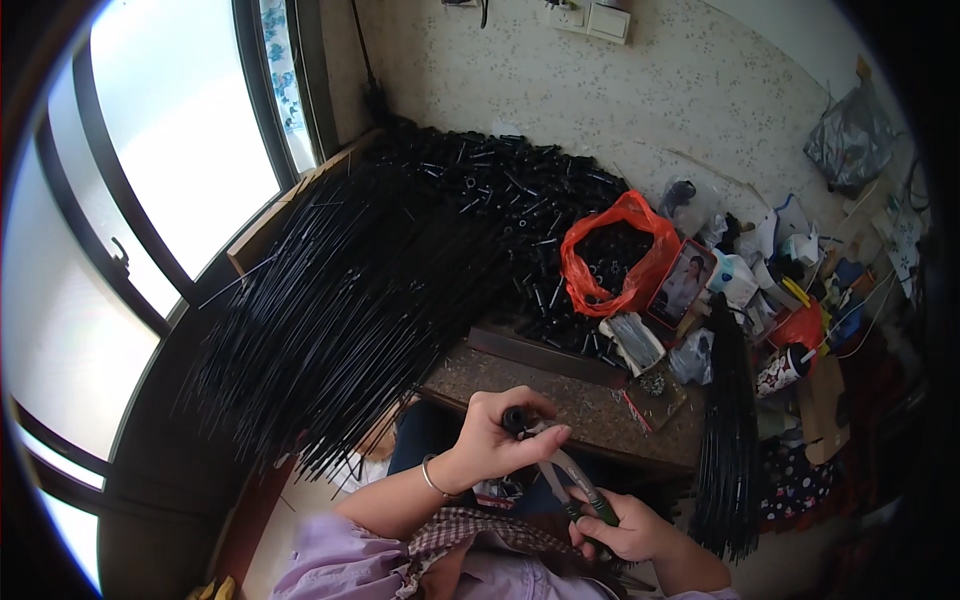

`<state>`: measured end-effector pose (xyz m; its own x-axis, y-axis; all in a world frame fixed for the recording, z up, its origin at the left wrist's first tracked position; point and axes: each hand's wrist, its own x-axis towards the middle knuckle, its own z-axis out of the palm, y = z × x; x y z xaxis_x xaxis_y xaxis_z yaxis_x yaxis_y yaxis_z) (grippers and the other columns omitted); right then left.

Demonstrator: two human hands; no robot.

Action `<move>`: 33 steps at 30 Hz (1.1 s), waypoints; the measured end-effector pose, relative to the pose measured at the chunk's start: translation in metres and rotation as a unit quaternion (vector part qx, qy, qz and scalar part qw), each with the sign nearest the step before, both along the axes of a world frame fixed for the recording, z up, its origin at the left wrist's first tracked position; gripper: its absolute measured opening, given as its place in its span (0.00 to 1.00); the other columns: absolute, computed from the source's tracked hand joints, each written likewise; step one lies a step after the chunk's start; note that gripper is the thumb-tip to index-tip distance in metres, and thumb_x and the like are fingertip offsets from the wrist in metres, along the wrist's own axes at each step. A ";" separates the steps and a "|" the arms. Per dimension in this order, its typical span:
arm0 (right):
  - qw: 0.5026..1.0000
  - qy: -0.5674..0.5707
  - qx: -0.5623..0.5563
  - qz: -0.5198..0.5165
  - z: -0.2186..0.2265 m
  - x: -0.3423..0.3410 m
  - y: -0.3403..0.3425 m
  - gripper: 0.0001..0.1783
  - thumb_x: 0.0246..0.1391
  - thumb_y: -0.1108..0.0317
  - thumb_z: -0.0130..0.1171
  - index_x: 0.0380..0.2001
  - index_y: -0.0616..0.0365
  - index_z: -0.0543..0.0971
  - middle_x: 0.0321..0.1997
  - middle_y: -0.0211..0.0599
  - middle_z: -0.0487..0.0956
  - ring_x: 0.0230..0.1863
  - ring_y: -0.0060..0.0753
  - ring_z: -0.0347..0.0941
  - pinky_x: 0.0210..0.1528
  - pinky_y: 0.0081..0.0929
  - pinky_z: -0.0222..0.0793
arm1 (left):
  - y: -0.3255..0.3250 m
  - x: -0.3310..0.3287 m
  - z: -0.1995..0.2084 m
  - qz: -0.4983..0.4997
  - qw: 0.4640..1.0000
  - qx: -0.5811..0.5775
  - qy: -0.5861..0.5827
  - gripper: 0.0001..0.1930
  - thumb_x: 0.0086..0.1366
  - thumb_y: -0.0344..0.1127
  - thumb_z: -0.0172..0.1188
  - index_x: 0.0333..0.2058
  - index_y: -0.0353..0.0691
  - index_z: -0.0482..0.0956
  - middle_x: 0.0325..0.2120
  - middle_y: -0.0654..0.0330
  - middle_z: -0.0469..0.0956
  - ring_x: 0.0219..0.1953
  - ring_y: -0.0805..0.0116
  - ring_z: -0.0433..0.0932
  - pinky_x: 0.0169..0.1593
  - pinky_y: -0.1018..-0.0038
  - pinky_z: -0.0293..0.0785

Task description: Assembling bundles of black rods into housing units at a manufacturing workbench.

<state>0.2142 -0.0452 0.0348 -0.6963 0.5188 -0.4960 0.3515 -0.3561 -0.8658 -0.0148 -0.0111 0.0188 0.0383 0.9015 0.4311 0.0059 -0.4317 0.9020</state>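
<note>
My left hand (490,440) is closed around a short black tubular part (514,417), its round open end facing up. In my right hand (635,528), the fingers wrap the green handles of a pair of metal pliers (588,486). The pliers' jaw end reaches up to the left hand, beside the black part; whether the jaws grip it is hidden by the fingers. Both hands are just in front of the brown worktop (560,390). To the left spreads a large heap of thin black rods (330,300).
Behind lies a pile of short black tubular pieces (500,175). An orange-red plastic bag (655,262) holds small dark parts. A phone (684,283) leans beside it. Another bundle of black rods (728,440) hangs at the right, near a patterned cup (783,371). A metal bar (545,357) edges the pile.
</note>
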 end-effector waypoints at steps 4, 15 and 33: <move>0.935 -0.126 0.331 0.009 0.001 -0.010 -0.005 0.26 0.56 0.70 0.50 0.57 0.62 0.60 0.31 0.39 0.75 0.30 0.22 0.74 0.34 0.22 0.70 | 0.003 0.003 -0.013 0.049 0.998 0.025 -0.019 0.13 0.48 0.37 0.65 0.26 0.34 0.76 0.13 0.68 0.71 0.18 0.85 0.66 0.21 0.86 0.59; 0.891 -0.002 0.444 -0.098 -0.020 -0.033 -0.007 0.26 0.53 0.73 0.52 0.56 0.61 0.63 0.37 0.42 0.77 0.31 0.23 0.76 0.36 0.22 0.70 | -0.004 -0.004 0.013 0.024 0.998 0.039 -0.053 0.13 0.46 0.35 0.66 0.28 0.33 0.75 0.17 0.67 0.73 0.20 0.84 0.68 0.23 0.86 0.61; 0.754 -0.347 0.530 -0.173 -0.116 0.019 0.073 0.25 0.48 0.53 0.59 0.39 0.65 0.72 0.36 0.43 0.71 0.38 0.42 0.72 0.38 0.35 0.69 | -0.002 -0.006 -0.013 -0.124 0.982 0.023 -0.141 0.24 0.59 0.47 0.57 0.42 0.26 0.72 0.13 0.72 0.63 0.15 0.85 0.56 0.19 0.84 0.49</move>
